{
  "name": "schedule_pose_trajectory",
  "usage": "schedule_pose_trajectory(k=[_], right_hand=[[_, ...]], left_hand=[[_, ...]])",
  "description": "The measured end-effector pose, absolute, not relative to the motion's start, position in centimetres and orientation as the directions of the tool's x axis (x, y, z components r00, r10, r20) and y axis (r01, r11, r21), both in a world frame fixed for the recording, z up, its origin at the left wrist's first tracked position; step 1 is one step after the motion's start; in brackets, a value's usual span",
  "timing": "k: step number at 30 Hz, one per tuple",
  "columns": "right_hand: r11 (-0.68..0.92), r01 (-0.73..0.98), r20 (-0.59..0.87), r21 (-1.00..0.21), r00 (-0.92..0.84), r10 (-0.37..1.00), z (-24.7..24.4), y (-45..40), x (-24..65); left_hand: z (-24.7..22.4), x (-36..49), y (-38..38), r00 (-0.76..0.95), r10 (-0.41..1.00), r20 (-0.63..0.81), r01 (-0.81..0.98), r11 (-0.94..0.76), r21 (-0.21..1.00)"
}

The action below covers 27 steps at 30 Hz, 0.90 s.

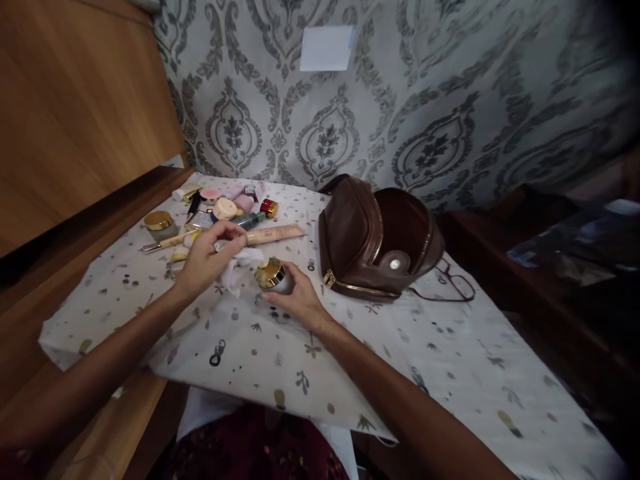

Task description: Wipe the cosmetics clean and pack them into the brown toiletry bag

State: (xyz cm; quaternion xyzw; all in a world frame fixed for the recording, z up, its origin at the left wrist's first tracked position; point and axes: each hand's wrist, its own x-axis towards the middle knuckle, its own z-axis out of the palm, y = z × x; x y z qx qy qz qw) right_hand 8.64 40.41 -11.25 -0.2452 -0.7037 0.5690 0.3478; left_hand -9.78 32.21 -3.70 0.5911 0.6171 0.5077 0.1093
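Note:
My right hand (304, 297) is wrapped round a small cosmetic jar (273, 275) with a shiny gold lid, held tilted just above the tablecloth. Left of it, my left hand (213, 257) pinches a crumpled white wipe (239, 268) that hangs from the fingers close to the lid. A beige tube (275, 233) lies just beyond the left fingertips. Behind that hand is a cluster of cosmetics, with a cream-coloured round pot (225, 209) and a dark green tube (249, 221). A second gold-lidded jar (160, 225) stands at the cluster's left, near a thin brush (164, 243).
A brown leather bag (355, 233) sits unzipped on the right of the patterned tablecloth (240, 353). Red-framed glasses (459, 285) lie beside it. A wooden cabinet (85, 100) borders the left side, and a papered wall (280, 100) stands behind.

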Motion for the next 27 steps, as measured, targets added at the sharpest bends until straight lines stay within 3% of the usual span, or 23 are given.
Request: schedule_pose_trajectory(k=[1,3,5,7,10,19,27], right_hand=[[0.229,-0.053,0.209,-0.972,-0.64,0.739,-11.3,40.5,8.6],[0.233,-0.079,0.227,-0.969,-0.656,0.72,-11.6,40.7,8.4],[0.273,-0.121,0.282,-0.954,-0.666,0.691,-12.0,41.0,8.4],[0.327,-0.147,0.339,-0.934,-0.657,0.673,-12.4,41.3,8.5],[0.346,-0.131,0.344,-0.929,-0.652,0.676,-12.5,41.4,8.5],[0.284,-0.081,0.265,-0.956,-0.655,0.708,-11.7,40.5,8.4],[0.323,0.042,0.23,-0.946,-0.614,0.755,-11.4,40.1,8.8]], left_hand=[[-3.7,-9.2,31.9,-0.246,0.796,0.554,0.664,-0.278,0.694],[-4.4,-7.7,31.5,0.002,0.736,0.677,0.74,-0.456,0.494],[-5.7,-6.1,31.8,0.329,0.642,0.693,0.717,-0.647,0.259],[-7.2,-5.2,32.6,0.46,0.564,0.685,0.686,-0.716,0.129],[-8.5,-4.9,33.9,0.413,0.59,0.694,0.709,-0.686,0.161],[-8.6,-6.2,33.8,0.108,0.802,0.587,0.687,-0.487,0.539],[-9.4,-7.6,32.9,0.14,0.855,0.499,0.823,-0.381,0.421]])
